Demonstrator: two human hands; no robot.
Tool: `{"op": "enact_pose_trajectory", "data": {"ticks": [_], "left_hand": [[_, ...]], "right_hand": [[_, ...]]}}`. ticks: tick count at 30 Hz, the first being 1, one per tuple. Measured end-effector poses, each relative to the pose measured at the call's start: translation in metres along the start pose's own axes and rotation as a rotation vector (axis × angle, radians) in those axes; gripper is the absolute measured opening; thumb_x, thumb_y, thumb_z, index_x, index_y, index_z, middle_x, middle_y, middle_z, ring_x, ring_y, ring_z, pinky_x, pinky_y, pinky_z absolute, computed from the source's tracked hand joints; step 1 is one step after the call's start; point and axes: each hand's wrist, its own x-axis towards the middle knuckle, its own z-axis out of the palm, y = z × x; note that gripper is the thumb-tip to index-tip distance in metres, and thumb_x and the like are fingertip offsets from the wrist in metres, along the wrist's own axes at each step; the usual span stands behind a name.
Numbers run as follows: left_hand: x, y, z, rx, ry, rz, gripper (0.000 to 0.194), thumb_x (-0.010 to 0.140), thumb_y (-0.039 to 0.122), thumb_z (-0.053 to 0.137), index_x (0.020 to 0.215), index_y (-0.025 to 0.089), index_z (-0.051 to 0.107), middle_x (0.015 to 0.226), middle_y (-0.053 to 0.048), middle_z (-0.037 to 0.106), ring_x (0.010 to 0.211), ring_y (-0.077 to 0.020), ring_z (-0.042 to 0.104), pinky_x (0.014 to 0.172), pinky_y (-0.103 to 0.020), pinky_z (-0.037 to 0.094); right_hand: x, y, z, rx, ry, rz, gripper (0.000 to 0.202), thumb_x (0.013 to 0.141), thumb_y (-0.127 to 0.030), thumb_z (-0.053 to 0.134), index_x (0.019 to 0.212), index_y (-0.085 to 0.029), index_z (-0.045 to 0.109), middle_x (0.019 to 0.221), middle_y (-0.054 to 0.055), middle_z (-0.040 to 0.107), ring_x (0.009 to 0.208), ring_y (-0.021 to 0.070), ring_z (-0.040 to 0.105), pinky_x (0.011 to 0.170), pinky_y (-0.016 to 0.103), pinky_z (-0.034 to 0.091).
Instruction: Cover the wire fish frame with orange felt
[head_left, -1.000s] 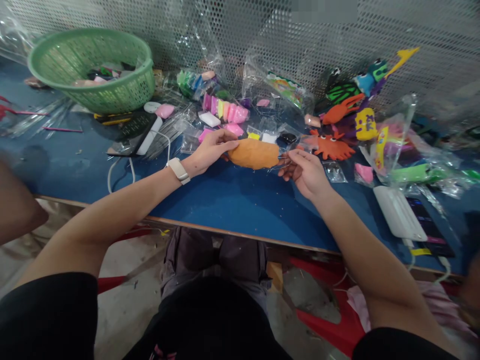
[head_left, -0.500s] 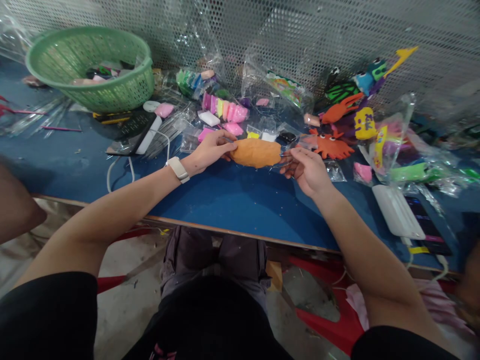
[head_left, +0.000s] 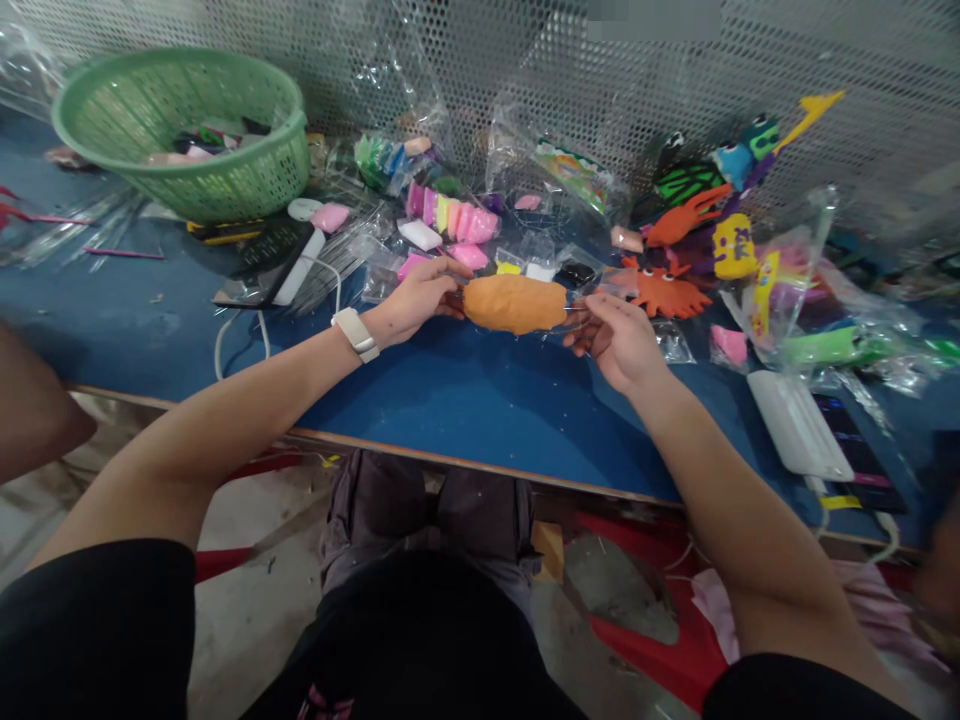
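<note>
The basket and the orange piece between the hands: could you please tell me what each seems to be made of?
The basket looks like green plastic with a slight sheen, judging by its moulded, slotted wall. The orange piece seems to be soft modelling clay, matt, with an uneven, hand-pressed surface, though foam is possible.

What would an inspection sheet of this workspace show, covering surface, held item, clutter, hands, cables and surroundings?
Surface: blue table, small specks near the front edge.
Held item: orange piece, rounded and elongated, between both hands.
Clutter: green basket with mixed contents, wrapped colored pieces, orange figure with eyes.
Left hand: grip at the orange piece's left end.
Right hand: grip on thin shiny material at its right end; wire or film, unclear.
Cables: white ones, left and right by the power bank.
Surroundings: perforated panel behind, another person's limb at far left.
</note>
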Motion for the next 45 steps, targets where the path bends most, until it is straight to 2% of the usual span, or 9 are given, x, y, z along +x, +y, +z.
{"op": "enact_pose_trajectory", "data": {"ticks": [5, 9, 13, 19, 23, 28, 35, 39, 45], "left_hand": [[0.002, -0.002, 0.0, -0.003, -0.022, -0.015, 0.026, 0.103, -0.001, 0.054, 0.107, 0.018, 0.071, 0.085, -0.002, 0.075, 0.07, -0.0148, 0.074, 0.074, -0.031, 0.064], [0.006, 0.003, -0.008, -0.042, -0.05, -0.125, 0.025, 0.106, 0.003, 0.056, 0.105, 0.018, 0.076, 0.084, -0.004, 0.076, 0.067, -0.0157, 0.073, 0.065, -0.031, 0.057], [0.007, 0.008, -0.018, -0.001, -0.133, -0.19, 0.019, 0.106, 0.007, 0.064, 0.107, 0.017, 0.08, 0.091, -0.007, 0.078, 0.07, -0.018, 0.076, 0.068, -0.035, 0.056], [0.003, 0.01, -0.019, 0.175, -0.126, -0.098, 0.013, 0.111, 0.015, 0.064, 0.107, 0.018, 0.076, 0.089, -0.007, 0.075, 0.068, -0.0177, 0.076, 0.063, -0.032, 0.057], [0.0, 0.013, -0.019, 0.273, -0.142, -0.05, 0.018, 0.119, 0.034, 0.064, 0.109, 0.02, 0.073, 0.096, -0.006, 0.078, 0.07, -0.0169, 0.078, 0.062, -0.029, 0.06], [-0.001, 0.013, -0.021, 0.322, -0.2, -0.092, 0.024, 0.115, 0.047, 0.071, 0.117, 0.023, 0.07, 0.117, -0.011, 0.081, 0.08, -0.0223, 0.086, 0.059, -0.031, 0.061], [0.001, 0.009, -0.023, 0.439, -0.219, -0.06, 0.025, 0.114, 0.048, 0.071, 0.124, 0.025, 0.069, 0.124, -0.013, 0.082, 0.09, -0.0284, 0.091, 0.067, -0.04, 0.067], [0.0, 0.009, -0.023, 0.439, -0.237, 0.014, 0.027, 0.116, 0.051, 0.068, 0.123, 0.024, 0.07, 0.116, -0.013, 0.083, 0.089, -0.0281, 0.09, 0.07, -0.04, 0.068], [-0.003, 0.007, -0.022, 0.342, -0.277, -0.051, 0.031, 0.117, 0.054, 0.07, 0.121, 0.024, 0.068, 0.115, -0.009, 0.082, 0.082, -0.0221, 0.088, 0.074, -0.037, 0.071]], "right_hand": [[-0.001, -0.003, 0.001, 0.046, -0.002, 0.041, 0.042, 0.078, -0.059, 0.103, 0.091, -0.027, 0.079, 0.089, 0.007, 0.086, 0.063, 0.0215, 0.072, 0.048, 0.032, 0.045], [-0.002, -0.006, -0.002, -0.006, -0.074, 0.152, 0.043, 0.073, -0.054, 0.104, 0.082, -0.021, 0.08, 0.079, 0.012, 0.083, 0.055, 0.0199, 0.071, 0.04, 0.027, 0.041], [-0.003, -0.005, -0.004, -0.12, -0.139, 0.22, 0.039, 0.084, -0.052, 0.1, 0.083, -0.018, 0.079, 0.067, 0.012, 0.077, 0.043, 0.0162, 0.063, 0.031, 0.024, 0.028], [-0.007, -0.003, -0.003, -0.36, -0.14, 0.057, 0.036, 0.099, -0.054, 0.096, 0.103, -0.021, 0.081, 0.07, 0.009, 0.08, 0.039, 0.0172, 0.064, 0.029, 0.026, 0.034], [-0.012, -0.006, -0.001, -0.369, -0.189, -0.005, 0.046, 0.098, -0.06, 0.098, 0.117, -0.022, 0.081, 0.083, 0.01, 0.084, 0.049, 0.0191, 0.072, 0.034, 0.028, 0.042], [-0.011, -0.004, -0.001, -0.357, -0.211, -0.05, 0.051, 0.095, -0.066, 0.099, 0.12, -0.026, 0.08, 0.098, 0.01, 0.087, 0.058, 0.021, 0.077, 0.038, 0.03, 0.044], [-0.001, 0.011, -0.01, -0.4, -0.211, -0.125, 0.048, 0.099, -0.068, 0.094, 0.121, -0.027, 0.083, 0.115, 0.011, 0.089, 0.055, 0.0194, 0.073, 0.039, 0.033, 0.045], [0.001, 0.015, -0.013, -0.422, -0.231, -0.166, 0.053, 0.098, -0.074, 0.093, 0.122, -0.028, 0.084, 0.125, 0.012, 0.089, 0.051, 0.0161, 0.068, 0.037, 0.032, 0.045], [-0.004, 0.008, -0.012, -0.503, -0.286, -0.204, 0.065, 0.088, -0.079, 0.099, 0.124, -0.027, 0.083, 0.124, 0.011, 0.088, 0.051, 0.0138, 0.066, 0.042, 0.034, 0.048]]}}
